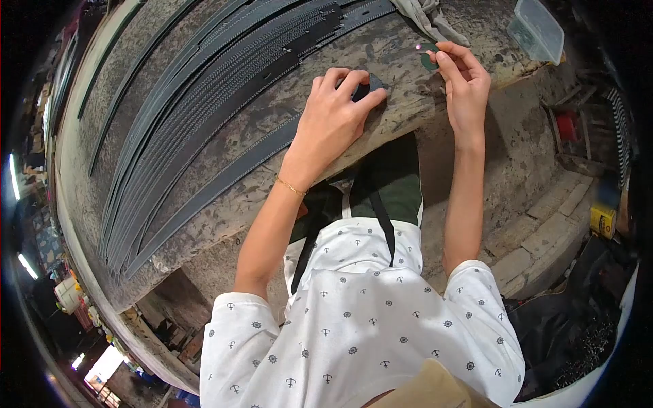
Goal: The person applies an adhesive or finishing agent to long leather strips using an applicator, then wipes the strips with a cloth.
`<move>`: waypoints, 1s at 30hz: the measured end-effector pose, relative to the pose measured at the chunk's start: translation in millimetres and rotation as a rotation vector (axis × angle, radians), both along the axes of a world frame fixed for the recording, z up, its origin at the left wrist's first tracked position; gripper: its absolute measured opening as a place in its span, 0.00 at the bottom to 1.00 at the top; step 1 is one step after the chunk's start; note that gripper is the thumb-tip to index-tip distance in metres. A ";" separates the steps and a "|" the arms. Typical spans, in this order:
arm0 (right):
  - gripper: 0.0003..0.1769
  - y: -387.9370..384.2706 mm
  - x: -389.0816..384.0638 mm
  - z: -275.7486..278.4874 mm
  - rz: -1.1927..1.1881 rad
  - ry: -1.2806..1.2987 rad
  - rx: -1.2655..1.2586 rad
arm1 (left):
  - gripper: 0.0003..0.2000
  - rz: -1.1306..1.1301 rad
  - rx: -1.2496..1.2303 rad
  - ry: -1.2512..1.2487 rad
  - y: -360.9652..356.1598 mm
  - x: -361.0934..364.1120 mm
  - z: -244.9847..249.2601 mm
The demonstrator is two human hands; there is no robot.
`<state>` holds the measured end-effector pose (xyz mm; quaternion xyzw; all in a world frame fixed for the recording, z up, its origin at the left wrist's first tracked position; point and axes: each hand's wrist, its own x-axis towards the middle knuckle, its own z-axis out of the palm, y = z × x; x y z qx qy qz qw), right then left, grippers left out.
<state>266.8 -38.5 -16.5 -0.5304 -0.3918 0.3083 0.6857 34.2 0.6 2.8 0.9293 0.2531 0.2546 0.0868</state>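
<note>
My left hand (332, 114) is bent over the end of a single dark grey stitched strap (228, 175), which looks like a belt strap. Its fingers are curled, with the thumb and index finger on either side of the strap's end; the exact contact is partly hidden. My right hand (466, 83) is raised over the table's near edge and pinches a small green ring-like piece (428, 62) between thumb and fingers. A tiny pink spot shows beside that piece, too small to make out.
Several dark stitched straps (204, 102) lie in a curved bundle across the worn table (401, 102). A grey cloth (435, 24) and a clear plastic box (537, 32) are at the far right. A yellow box (603, 219) stands lower right, near a brick ledge (544, 238).
</note>
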 end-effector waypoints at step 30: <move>0.07 -4.9 0.7 -0.9 0.002 0.068 -0.027 | 0.16 0.288 -0.128 -0.083 -33.0 -41.7 2.7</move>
